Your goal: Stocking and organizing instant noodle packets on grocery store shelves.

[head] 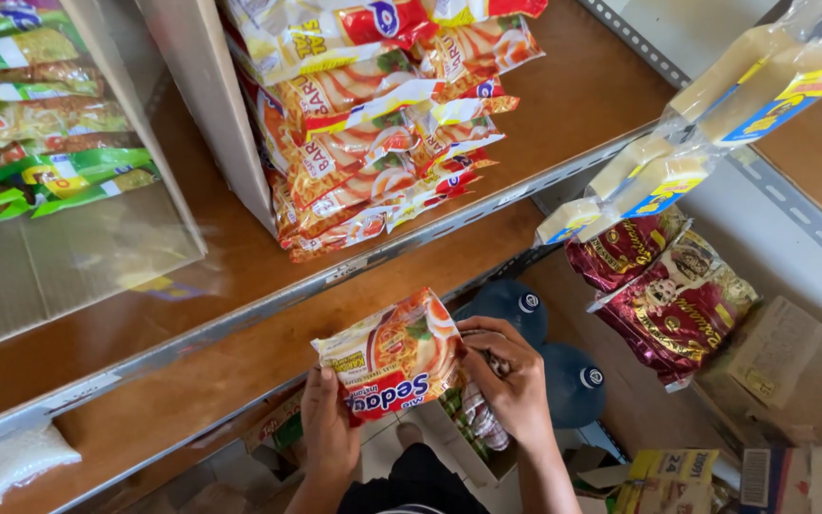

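I hold an orange and white instant noodle packet (394, 355) in front of the lower brown shelf (192, 381). My left hand (328, 426) grips its bottom left corner from below. My right hand (509, 376) clasps its right edge, fingers curled around the side. The packet is tilted, its face turned up to me. Above it, on the upper shelf (563, 105), lies a stack of similar orange noodle packets (373, 133).
A cardboard box (78, 257) with green noodle packets (40, 114) stands at the upper left. Strips of yellow-blue sachets (706, 124) and dark red packs (668, 295) hang at right. Blue water jugs (563, 371) and open cartons (782, 362) stand on the floor below.
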